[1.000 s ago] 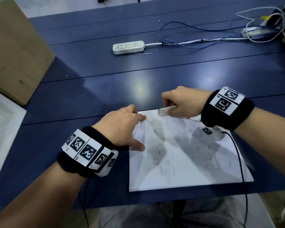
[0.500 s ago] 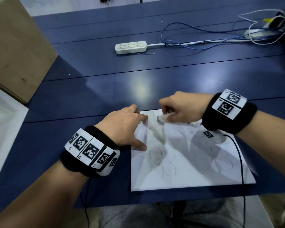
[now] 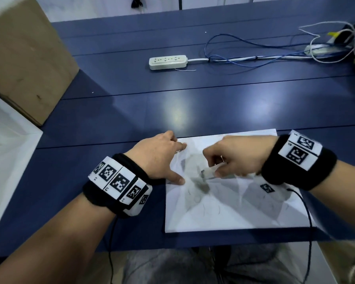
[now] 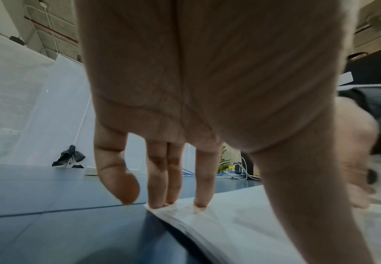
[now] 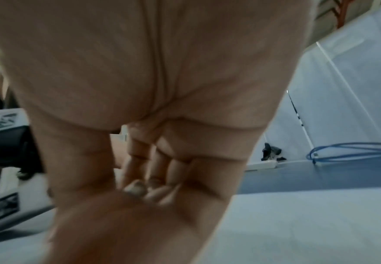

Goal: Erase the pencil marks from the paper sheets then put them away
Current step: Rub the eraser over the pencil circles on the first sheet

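Two hands on paper sheets, eraser at work on blue table.

Paper sheets [image 3: 230, 206] lie flat at the near edge of the table [image 3: 131, 111], faint pencil marks near their left-centre. Left hand [image 3: 158, 158] at the sheets' left edge: fingers [image 4: 160, 178] straight and spread, tips pressing the far-left corner, thumb on the left margin. Right hand [image 3: 238, 158] over the sheets' upper middle, fingers curled, pinching a pale eraser [image 3: 210, 173] whose tip meets the paper; blurred. Power strip [image 3: 168, 62] well beyond the sheets; cardboard box [image 3: 25, 64] far to their left.
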Available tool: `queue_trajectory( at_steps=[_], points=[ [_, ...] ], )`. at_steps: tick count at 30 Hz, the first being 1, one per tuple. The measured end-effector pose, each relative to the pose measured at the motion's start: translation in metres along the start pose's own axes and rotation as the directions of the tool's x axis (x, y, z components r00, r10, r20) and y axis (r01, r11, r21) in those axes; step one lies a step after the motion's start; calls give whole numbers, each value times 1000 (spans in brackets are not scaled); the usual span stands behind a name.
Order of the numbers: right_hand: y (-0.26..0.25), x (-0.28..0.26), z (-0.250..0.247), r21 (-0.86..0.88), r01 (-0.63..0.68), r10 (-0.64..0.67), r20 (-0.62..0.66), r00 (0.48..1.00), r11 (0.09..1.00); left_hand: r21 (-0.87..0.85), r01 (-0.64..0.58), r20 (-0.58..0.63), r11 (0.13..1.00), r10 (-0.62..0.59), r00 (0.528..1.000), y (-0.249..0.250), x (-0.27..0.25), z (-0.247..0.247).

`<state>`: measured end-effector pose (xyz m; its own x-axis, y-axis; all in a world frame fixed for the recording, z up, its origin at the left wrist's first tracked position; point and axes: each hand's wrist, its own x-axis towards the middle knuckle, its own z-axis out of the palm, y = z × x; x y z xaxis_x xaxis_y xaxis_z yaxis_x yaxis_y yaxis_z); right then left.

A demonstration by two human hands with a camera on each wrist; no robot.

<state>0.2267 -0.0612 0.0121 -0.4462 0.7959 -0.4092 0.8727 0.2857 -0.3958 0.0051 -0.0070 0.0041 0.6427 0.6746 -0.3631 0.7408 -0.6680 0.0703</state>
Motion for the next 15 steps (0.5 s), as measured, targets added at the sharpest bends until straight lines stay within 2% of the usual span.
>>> queue_trajectory(
  at_steps=[4, 9, 13, 15],
  points=[
    [-4, -5, 7, -73, -24, 19, -63, 998, 997, 13, 4, 13, 1000, -4, 1000, 4, -5, -1],
    [-15, -13, 8, -72, -65, 59, -88, 994, 995, 89, -9, 18, 996, 7, 1000, 7, -25, 3],
    [-16, -18, 15, -72, -87, 76, -139, 987, 994, 109, -43, 172, 993, 24, 985, 3, -54, 13],
    [-21, -20, 15, -84, -98, 84, -158, 984, 992, 118, -62, 206, 991, 37, 978, 2, -58, 18]
  ],
)
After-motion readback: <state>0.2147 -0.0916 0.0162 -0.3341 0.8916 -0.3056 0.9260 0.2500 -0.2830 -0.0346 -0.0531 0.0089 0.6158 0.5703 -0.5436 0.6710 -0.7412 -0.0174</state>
